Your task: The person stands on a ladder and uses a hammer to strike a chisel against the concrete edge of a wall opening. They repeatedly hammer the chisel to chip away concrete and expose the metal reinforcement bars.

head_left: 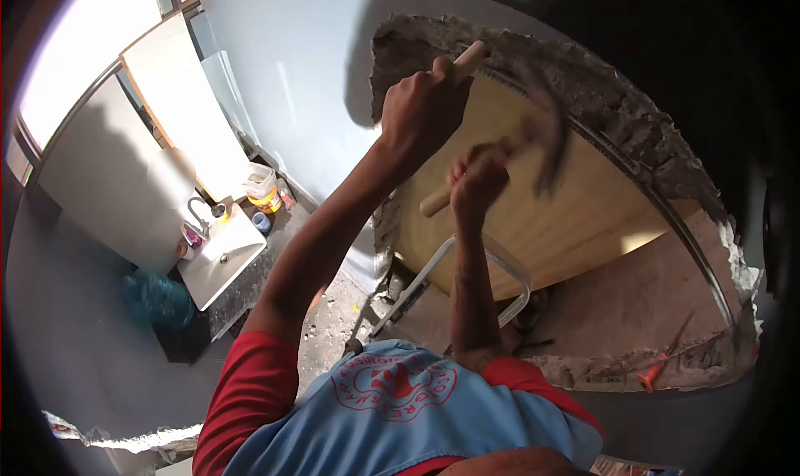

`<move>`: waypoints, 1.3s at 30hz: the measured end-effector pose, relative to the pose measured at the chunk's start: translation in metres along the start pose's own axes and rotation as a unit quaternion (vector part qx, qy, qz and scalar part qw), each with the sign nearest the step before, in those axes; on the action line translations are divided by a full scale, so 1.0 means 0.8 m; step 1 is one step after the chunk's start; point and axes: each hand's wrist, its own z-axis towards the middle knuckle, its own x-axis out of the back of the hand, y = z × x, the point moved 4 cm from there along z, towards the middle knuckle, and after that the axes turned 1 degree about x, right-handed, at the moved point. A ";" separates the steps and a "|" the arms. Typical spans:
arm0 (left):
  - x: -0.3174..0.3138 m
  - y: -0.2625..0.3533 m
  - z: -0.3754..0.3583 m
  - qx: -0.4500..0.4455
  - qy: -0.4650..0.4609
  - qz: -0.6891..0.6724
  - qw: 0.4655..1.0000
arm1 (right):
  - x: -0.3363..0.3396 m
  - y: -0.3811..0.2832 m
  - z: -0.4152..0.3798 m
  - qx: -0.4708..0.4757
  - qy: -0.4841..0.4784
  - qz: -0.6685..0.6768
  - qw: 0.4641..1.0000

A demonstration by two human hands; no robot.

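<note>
My left hand [423, 109] is closed round a pale wooden handle [472, 57], which sticks out above the fist beside the broken wall edge. Whatever is at the handle's other end is hidden by the hand. Lower and to the right, my right hand [481, 180] grips a hammer [435, 201] by its wooden handle. The curved hammer head [554, 134] is smeared by motion and hangs in front of a yellowish wooden board [533, 217]. Rough, chipped masonry [633, 117] frames this opening, with a thin curved metal strip [696, 251] along its inner side.
A metal ladder [417, 284] stands below my arms. An orange-handled tool [652, 378] lies on the rough lower ledge. At left are a white sink [223, 258], a bucket [265, 197] and a large blue water bottle [160, 299]. Debris litters the floor [333, 309].
</note>
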 end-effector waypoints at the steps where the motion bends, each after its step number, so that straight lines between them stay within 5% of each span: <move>1: -0.002 -0.001 0.001 -0.002 -0.007 0.002 1.000 | -0.006 -0.018 0.007 -0.103 -0.021 0.097 0.990; 2: -0.004 -0.002 0.001 -0.004 -0.014 0.004 1.000 | -0.014 -0.041 0.012 -0.203 -0.040 0.193 0.959; 6: 0.003 -0.002 0.001 -0.013 -0.012 0.000 1.000 | 0.017 -0.037 0.009 -0.102 0.029 0.274 0.956; 8: 0.003 -0.001 0.001 -0.012 -0.013 0.010 1.000 | 0.013 -0.039 0.006 0.122 -0.028 0.376 0.918; 9: -0.001 -0.005 0.001 -0.009 -0.016 0.010 1.000 | 0.004 -0.017 0.002 0.067 0.065 0.072 0.993; 10: -0.005 -0.010 0.002 -0.026 0.000 0.007 1.000 | -0.001 0.025 0.026 0.302 -0.055 -0.272 0.912; 11: -0.005 -0.009 0.001 -0.045 0.019 0.004 0.999 | 0.002 -0.004 0.031 0.058 -0.089 -0.096 0.990; 12: -0.006 -0.008 -0.005 -0.046 0.011 0.003 0.999 | -0.002 -0.036 0.015 -0.194 -0.108 0.091 0.971; 18: -0.003 -0.014 0.001 -0.014 -0.001 0.017 1.000 | -0.002 -0.030 -0.002 0.058 0.028 0.320 0.945; 19: -0.003 -0.016 0.002 -0.012 0.000 0.017 1.000 | -0.004 0.005 0.007 0.189 0.003 -0.072 0.979; 20: -0.003 -0.020 0.004 0.001 -0.004 -0.004 1.000 | -0.026 0.009 0.017 -0.057 -0.063 0.015 0.996; 22: -0.005 -0.025 -0.004 0.015 -0.020 -0.027 0.999 | -0.016 -0.028 0.017 -0.149 -0.078 0.033 0.985; 28: 0.002 -0.043 -0.006 -0.009 -0.016 -0.008 1.000 | 0.003 -0.074 -0.018 -0.026 0.003 0.214 0.977; 30: 0.009 -0.036 -0.013 -0.077 0.038 0.019 0.996 | 0.009 -0.082 -0.022 -0.027 0.004 0.203 0.979; 39: 0.000 -0.045 0.000 -0.061 0.006 0.020 0.998 | 0.001 -0.064 -0.026 0.032 -0.023 0.230 0.972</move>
